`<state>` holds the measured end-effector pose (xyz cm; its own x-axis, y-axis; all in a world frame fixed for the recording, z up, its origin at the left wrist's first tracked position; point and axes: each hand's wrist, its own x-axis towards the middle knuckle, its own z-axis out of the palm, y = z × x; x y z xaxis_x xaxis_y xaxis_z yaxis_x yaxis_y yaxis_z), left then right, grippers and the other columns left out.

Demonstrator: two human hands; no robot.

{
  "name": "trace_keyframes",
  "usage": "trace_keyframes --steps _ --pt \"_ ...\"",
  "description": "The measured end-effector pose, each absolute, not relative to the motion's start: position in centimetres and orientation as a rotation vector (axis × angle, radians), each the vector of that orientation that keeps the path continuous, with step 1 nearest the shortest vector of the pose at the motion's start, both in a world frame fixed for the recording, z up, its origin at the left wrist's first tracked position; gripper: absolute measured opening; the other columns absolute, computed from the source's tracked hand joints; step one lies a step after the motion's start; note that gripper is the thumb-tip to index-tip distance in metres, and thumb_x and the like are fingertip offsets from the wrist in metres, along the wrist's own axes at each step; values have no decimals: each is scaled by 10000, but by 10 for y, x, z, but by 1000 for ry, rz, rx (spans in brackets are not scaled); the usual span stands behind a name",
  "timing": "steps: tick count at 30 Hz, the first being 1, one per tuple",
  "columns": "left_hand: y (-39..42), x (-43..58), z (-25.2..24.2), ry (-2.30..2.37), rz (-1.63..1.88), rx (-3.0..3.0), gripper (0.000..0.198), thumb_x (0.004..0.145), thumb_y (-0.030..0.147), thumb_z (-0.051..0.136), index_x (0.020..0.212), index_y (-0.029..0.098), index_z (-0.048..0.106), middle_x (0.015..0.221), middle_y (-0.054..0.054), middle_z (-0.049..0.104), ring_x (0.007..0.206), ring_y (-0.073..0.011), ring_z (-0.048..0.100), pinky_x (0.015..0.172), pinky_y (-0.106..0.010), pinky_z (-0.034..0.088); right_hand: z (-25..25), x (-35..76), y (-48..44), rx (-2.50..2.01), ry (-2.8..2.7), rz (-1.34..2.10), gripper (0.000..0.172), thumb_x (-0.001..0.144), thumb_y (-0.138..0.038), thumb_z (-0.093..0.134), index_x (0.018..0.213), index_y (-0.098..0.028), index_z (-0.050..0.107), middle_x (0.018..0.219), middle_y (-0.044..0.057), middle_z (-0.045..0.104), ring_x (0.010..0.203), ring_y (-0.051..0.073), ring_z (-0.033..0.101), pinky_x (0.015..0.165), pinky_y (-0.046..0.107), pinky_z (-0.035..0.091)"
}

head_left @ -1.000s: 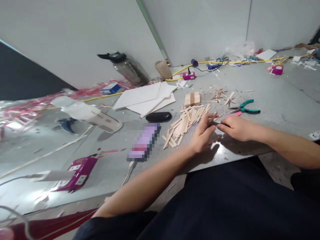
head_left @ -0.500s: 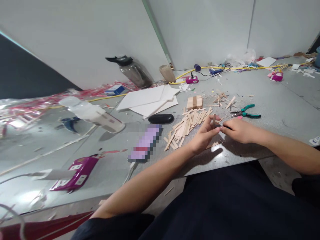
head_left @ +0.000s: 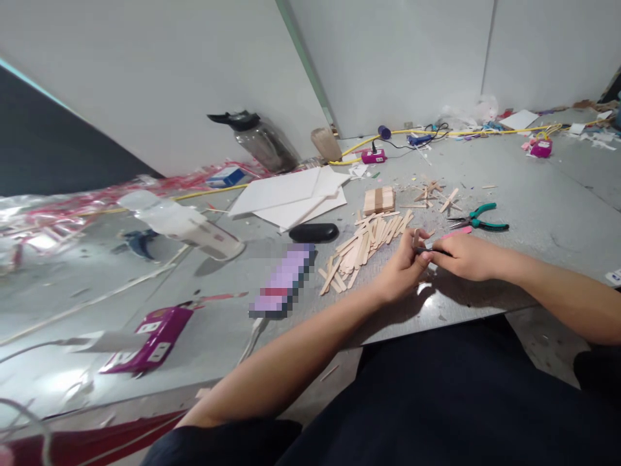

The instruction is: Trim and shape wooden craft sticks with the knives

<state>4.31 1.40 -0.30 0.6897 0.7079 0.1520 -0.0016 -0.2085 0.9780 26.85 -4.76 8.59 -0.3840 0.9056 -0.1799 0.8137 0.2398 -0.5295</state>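
Note:
My left hand [head_left: 403, 266] is closed on a wooden craft stick [head_left: 416, 237], whose end stands up between the fingers. My right hand [head_left: 468, 257] grips a slim, dark tool [head_left: 427, 250]; its kind is too small to make out. The tool's front end lies against the stick at the left fingertips, and the two hands nearly touch just over the table's front part. A loose pile of craft sticks [head_left: 371, 243] spreads to the left of my hands. Pliers with green and black handles [head_left: 480, 224] lie beyond the right hand, near a pink piece [head_left: 463, 231].
Behind the pile sit a banded bundle of sticks [head_left: 379, 200] and stick scraps [head_left: 429, 191]. Left are a black case [head_left: 313, 232], a phone [head_left: 284, 278], a clear bottle [head_left: 189, 226] and a purple power strip [head_left: 155, 340]. White boards [head_left: 286, 191] lie farther back.
The stick in my left hand has tipped or dropped lower, with less of it showing above the fingers. My right hand has shifted slightly, uncovering more of the pink piece.

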Motion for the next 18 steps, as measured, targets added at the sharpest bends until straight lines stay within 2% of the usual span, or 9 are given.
trace_keyframes --steps 3,8,11,18 --pt "13 42 -1 597 706 1768 574 1196 811 706 1388 291 556 1189 -43 623 1001 -239 623 911 -407 567 85 268 -47 -1650 -2342 839 445 1353 -431 589 1229 -165 923 1180 168 957 942 256 780 806 345 401" --pt "16 43 -4 620 795 1812 367 1207 647 671 1227 297 560 1205 -64 661 1020 -255 617 948 -426 580 78 266 -47 -1663 -2339 763 468 1355 -470 589 1263 -165 932 1196 176 959 941 263 780 795 348 401" --pt "17 45 -6 636 851 1821 298 1182 561 681 1175 296 545 1185 -63 646 1074 -268 628 1023 -448 587 76 263 -49 -1644 -2342 717 467 1362 -445 568 1246 -162 922 1198 184 958 950 265 776 806 354 396" --pt "12 43 -2 689 909 1879 214 1205 477 646 1140 294 556 1109 -47 646 1030 -262 603 1003 -434 587 84 253 -58 -1762 -2311 703 487 1375 -432 508 1157 -174 858 1188 194 948 930 265 753 789 376 356"
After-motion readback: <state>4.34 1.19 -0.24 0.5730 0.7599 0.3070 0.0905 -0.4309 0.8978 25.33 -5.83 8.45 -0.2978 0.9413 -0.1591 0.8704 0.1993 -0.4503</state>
